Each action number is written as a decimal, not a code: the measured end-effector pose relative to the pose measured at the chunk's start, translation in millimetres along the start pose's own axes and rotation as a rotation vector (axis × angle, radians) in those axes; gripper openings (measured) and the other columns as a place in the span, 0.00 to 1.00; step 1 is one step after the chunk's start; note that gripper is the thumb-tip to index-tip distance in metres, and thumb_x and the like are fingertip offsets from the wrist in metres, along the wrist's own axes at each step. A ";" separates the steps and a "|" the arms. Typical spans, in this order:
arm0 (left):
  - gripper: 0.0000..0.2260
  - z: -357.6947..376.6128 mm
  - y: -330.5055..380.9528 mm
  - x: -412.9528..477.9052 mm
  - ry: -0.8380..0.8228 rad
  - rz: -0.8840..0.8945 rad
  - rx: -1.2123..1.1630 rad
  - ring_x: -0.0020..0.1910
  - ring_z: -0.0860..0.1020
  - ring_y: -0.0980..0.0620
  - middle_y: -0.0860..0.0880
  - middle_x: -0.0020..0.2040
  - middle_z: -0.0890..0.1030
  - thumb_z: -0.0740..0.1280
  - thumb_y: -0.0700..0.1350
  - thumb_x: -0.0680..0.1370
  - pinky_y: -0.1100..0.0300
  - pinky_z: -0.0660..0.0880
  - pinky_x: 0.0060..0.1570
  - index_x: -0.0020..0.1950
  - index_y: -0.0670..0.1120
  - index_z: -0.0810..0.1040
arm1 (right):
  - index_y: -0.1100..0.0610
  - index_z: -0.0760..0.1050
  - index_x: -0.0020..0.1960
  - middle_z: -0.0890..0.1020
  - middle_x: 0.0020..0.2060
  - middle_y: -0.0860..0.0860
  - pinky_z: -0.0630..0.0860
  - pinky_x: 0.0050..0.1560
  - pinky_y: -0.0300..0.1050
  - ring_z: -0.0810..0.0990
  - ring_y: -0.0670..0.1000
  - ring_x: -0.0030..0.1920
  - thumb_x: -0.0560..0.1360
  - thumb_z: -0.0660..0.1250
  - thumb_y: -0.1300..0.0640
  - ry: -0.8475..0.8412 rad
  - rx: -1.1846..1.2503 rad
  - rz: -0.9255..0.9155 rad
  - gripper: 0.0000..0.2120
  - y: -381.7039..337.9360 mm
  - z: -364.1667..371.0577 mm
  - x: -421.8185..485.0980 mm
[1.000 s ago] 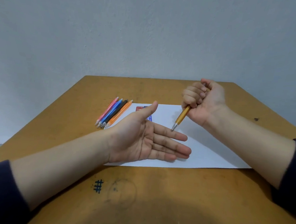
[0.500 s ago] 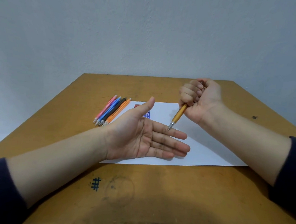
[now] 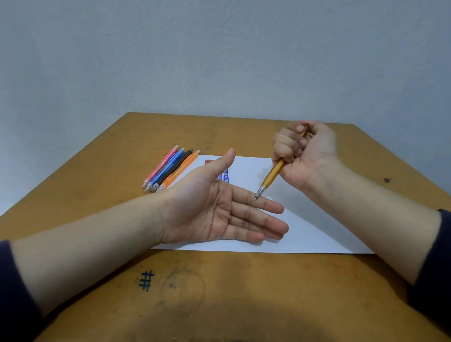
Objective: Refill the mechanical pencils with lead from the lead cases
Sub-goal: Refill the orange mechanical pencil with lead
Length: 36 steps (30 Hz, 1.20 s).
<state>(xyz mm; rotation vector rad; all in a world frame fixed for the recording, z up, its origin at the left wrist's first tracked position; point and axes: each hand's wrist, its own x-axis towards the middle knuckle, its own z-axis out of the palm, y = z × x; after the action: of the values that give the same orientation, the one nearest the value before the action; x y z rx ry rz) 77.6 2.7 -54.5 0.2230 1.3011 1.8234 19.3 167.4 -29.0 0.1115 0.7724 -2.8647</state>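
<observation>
Currently held pencil: the yellow mechanical pencil (image 3: pixel 271 177) slants tip-down above the middle of the paper sheet (image 3: pixel 308 223). Its metal tip is at or just over the left index finger, and I cannot tell whether they touch.
Right hand (image 3: pixel 304 152): fisted round the pencil's upper barrel, thumb up at the cap end.
Left hand (image 3: pixel 222 213): spread palm-up, fingers straight, under the tip near the sheet's near left corner.
Lead case (image 3: pixel 225 175): on the sheet by its far left corner, mostly hidden behind the left thumb.
Spare pencils (image 3: pixel 170 168): side by side on the table (image 3: pixel 238 290), just off the sheet's far left corner.
Risk, breakage: any lead at the tip is too thin to see, and pushed against the finger it would probably snap.
Risk, loss: a piece sliding off the flat palm could roll off the sheet toward the table's near edge.
Risk, control: the fist grip likely steers the tip coarsely.
</observation>
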 end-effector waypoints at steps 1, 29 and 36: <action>0.41 0.0 -0.1 -0.3 0.001 0.000 0.001 0.59 0.78 0.38 0.33 0.57 0.80 0.49 0.69 0.73 0.51 0.75 0.60 0.59 0.33 0.78 | 0.56 0.61 0.24 0.57 0.18 0.47 0.49 0.14 0.34 0.54 0.46 0.15 0.63 0.54 0.61 0.003 -0.004 -0.004 0.09 -0.1 0.2 0.0; 0.18 10.1 -0.2 -4.1 0.220 0.088 0.059 0.47 0.84 0.43 0.37 0.48 0.83 0.63 0.51 0.74 0.56 0.79 0.49 0.51 0.37 0.82 | 0.57 0.64 0.28 0.60 0.22 0.49 0.58 0.20 0.35 0.59 0.47 0.20 0.78 0.53 0.52 -0.162 0.014 0.105 0.21 2.0 1.7 1.4; 0.11 6.4 -1.0 -3.3 0.338 0.224 0.052 0.40 0.84 0.49 0.41 0.41 0.84 0.62 0.42 0.79 0.61 0.80 0.42 0.49 0.37 0.81 | 0.59 0.68 0.34 0.67 0.27 0.52 0.69 0.27 0.39 0.67 0.49 0.26 0.78 0.59 0.45 -0.140 -0.126 0.028 0.21 6.5 8.2 2.2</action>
<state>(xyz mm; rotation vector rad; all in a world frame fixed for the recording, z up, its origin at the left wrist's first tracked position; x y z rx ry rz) 84.0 4.8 -51.5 0.0919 1.6111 2.0834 18.2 157.4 -25.4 -0.0922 0.9123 -2.7533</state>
